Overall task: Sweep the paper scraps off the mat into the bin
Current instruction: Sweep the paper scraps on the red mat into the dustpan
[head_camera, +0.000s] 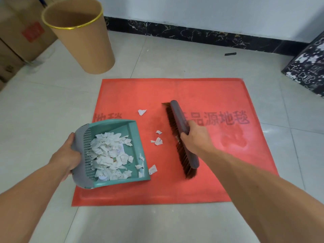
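A red mat (201,181) lies on the tiled floor. My left hand (67,155) grips the grey back of a teal dustpan (126,130) that rests on the mat's left part, its open lip facing right. A heap of white paper scraps (110,153) fills the pan. My right hand (194,137) holds a grey brush with brown bristles (177,113), bristles down on the mat to the right of the pan. Several loose scraps (158,141) lie between pan and brush, one (142,112) farther up, one (152,169) by the pan's lip. The brown bin (91,42) stands beyond the mat's far left corner.
Cardboard boxes (19,37) are stacked at the far left behind the bin. A black patterned box (306,67) stands at the far right. A dark marble skirting (192,35) runs along the wall, with a small black object (230,54) on the floor near it.
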A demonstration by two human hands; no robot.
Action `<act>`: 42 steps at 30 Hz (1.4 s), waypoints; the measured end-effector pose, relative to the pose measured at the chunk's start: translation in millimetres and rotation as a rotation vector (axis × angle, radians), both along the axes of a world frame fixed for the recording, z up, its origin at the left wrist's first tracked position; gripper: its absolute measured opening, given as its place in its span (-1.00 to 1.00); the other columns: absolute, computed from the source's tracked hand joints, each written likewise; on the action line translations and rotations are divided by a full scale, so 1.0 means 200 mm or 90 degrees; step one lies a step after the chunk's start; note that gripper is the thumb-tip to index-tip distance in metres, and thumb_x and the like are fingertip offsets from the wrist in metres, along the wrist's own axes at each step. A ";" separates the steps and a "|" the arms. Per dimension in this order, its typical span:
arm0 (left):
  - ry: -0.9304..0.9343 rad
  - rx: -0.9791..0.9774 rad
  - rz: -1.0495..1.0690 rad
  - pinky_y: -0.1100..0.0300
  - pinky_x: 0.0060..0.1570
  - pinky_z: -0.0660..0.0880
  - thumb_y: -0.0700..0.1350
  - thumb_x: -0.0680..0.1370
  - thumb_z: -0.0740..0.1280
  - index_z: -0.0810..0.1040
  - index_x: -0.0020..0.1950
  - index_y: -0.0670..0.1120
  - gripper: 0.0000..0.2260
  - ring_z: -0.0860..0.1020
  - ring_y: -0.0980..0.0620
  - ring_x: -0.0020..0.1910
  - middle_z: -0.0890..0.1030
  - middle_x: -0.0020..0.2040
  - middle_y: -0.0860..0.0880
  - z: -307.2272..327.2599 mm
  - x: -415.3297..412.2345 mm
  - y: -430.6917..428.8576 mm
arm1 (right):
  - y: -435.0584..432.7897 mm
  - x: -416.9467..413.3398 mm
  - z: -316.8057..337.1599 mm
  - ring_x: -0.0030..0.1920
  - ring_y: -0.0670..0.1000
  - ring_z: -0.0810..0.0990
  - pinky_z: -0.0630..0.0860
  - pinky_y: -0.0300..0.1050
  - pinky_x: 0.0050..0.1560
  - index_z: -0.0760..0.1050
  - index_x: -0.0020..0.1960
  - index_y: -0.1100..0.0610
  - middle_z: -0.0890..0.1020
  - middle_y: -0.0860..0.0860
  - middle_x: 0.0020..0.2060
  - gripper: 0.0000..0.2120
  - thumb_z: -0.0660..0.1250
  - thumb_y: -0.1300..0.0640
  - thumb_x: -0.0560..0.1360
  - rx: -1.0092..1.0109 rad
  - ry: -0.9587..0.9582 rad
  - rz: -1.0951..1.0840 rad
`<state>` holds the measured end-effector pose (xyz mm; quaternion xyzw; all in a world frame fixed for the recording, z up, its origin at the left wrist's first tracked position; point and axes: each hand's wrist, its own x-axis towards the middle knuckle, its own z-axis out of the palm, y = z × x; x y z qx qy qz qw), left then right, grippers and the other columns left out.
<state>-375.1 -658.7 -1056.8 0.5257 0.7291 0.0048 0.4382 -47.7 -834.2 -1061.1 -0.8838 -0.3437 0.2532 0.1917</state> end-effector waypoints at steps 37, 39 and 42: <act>-0.024 0.032 0.046 -0.26 0.09 0.53 -0.35 0.47 0.20 0.04 0.47 0.42 -0.17 0.47 -0.22 0.30 0.38 0.47 0.02 -0.11 0.03 0.16 | 0.17 0.03 -0.01 -0.01 0.31 0.56 0.52 0.08 -0.03 0.41 0.25 0.13 0.57 0.24 -0.03 -0.69 0.22 0.14 0.51 -0.021 -0.052 -0.061; -0.023 0.021 0.033 -0.26 0.07 0.54 -0.33 0.46 0.20 0.03 0.46 0.44 -0.18 0.48 -0.22 0.28 0.39 0.46 0.02 -0.12 0.06 0.16 | 0.20 -0.02 -0.03 0.03 0.31 0.56 0.49 0.06 0.02 0.44 0.25 0.12 0.60 0.26 0.01 -0.67 0.26 0.09 0.50 0.009 -0.031 -0.050; -0.024 0.014 0.017 -0.19 0.05 0.56 -0.34 0.48 0.17 0.04 0.48 0.41 -0.20 0.50 -0.21 0.25 0.42 0.42 0.03 -0.12 0.12 0.14 | 0.27 -0.09 -0.04 0.05 0.28 0.57 0.48 0.02 0.00 0.46 0.24 0.12 0.62 0.23 0.00 -0.68 0.27 0.08 0.50 0.048 0.005 -0.025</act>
